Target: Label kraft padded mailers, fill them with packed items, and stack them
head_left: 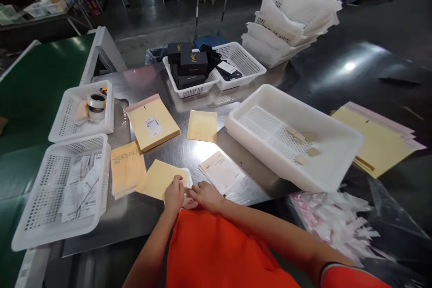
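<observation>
Both hands at the near table point(202, 153) edge: left hand point(174, 194) and right hand point(206, 194) pinch the yellow padded envelope point(158, 180)'s mouth, mid-sealing I judge; next, press the flap flat.

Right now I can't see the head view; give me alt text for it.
Both hands, left hand and right hand, press on a yellow padded envelope at the near edge of a steel table. White baskets, more envelopes and a large white tray surround them.
</observation>
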The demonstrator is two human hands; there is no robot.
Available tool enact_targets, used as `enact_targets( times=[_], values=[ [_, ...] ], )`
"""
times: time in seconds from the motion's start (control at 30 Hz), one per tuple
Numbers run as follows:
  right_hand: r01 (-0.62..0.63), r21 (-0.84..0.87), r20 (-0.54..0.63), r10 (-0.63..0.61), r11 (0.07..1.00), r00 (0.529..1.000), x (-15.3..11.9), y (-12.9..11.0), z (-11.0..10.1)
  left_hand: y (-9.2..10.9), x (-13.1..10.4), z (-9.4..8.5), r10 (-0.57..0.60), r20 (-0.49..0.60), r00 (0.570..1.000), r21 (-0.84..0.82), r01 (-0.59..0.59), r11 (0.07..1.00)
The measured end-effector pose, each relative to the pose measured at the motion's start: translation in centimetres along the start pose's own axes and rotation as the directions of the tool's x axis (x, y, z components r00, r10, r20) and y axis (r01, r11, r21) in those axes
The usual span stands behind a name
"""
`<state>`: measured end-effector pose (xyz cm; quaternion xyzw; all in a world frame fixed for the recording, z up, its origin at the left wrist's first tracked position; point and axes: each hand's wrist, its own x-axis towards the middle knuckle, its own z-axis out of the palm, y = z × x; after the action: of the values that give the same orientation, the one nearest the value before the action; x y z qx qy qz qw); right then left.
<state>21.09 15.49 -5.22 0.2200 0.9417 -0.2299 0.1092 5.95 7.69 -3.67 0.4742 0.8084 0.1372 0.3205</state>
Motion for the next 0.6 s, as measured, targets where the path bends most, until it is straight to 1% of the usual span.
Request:
enact_targets(
  times=[0.1, 0.17, 0.23, 0.27, 0.33, 0.37, 0.4, 0.43, 0.47, 0.5, 0.53, 0.57, 0.6],
  values=[
    [-0.107, 0.028, -0.073, 0.109, 0.994, 0.991, 0.4, 0.0, -1.2, 2.5, -1.3, -0.7, 0.098, 0.078, 0.992, 0.042, -0.102, 0.994],
    [-0.17, 0.04, -0.128, 0.174, 0.985, 0.976, 0.4, 0.0, -2.0, 3.8, -2.1, -0.7, 0.123, 0.105, 0.987, 0.057, -0.13, 0.99],
    [-0.147, 0.041, -0.148, 0.152, 0.988, 0.977, 0.1, -0.2, -2.9, 4.6, -2.8, -0.6, 0.119, 0.112, 0.987, 0.059, -0.126, 0.99],
    [-0.115, 0.037, -0.13, 0.119, 0.993, 0.984, -0.1, -0.3, -3.3, 4.9, -3.2, -0.6, 0.119, 0.116, 0.986, 0.053, -0.126, 0.991],
    [-0.045, 0.023, -0.051, 0.046, 0.999, 0.998, -0.7, -0.3, -4.2, 5.0, -3.6, -0.9, 0.131, 0.141, 0.981, 0.029, -0.137, 0.99],
    [-0.021, 0.011, -0.009, 0.021, 1.0, 1.0, -1.1, -0.4, -4.7, 4.9, -3.7, -1.2, 0.147, 0.164, 0.975, -0.001, -0.149, 0.989],
    [-0.002, -0.007, 0.021, 0.003, 1.0, 1.0, -1.5, -0.4, -5.2, 4.7, -3.7, -1.6, 0.164, 0.158, 0.974, -0.047, -0.159, 0.986],
    [0.02, -0.031, 0.036, -0.018, 0.999, 0.999, -1.8, -0.5, -5.7, 4.4, -3.5, -2.3, 0.185, 0.103, 0.977, -0.093, -0.176, 0.98],
    [0.046, -0.061, 0.034, -0.044, 0.997, 0.998, -2.1, -0.7, -6.1, 4.1, -3.1, -3.1, 0.206, -0.003, 0.979, -0.125, -0.205, 0.971],
    [0.078, -0.094, 0.023, -0.076, 0.993, 0.997, -2.4, -0.9, -6.4, 3.7, -2.6, -4.0, 0.221, -0.134, 0.966, -0.132, -0.239, 0.962],
    [0.111, -0.13, 0.006, -0.112, 0.985, 0.994, -2.6, -1.2, -6.7, 3.5, -1.9, -5.0, 0.237, -0.232, 0.943, -0.119, -0.269, 0.956],
    [0.146, -0.166, -0.014, -0.15, 0.975, 0.989, -2.7, -1.6, -6.8, 3.3, -1.1, -6.0, 0.264, -0.271, 0.925, -0.092, -0.298, 0.95],
    [0.178, -0.2, -0.035, -0.188, 0.964, 0.982, -2.7, -2.0, -6.9, 3.2, -0.4, -7.0, 0.3, -0.215, 0.929, -0.075, -0.323, 0.944]
  ],
)
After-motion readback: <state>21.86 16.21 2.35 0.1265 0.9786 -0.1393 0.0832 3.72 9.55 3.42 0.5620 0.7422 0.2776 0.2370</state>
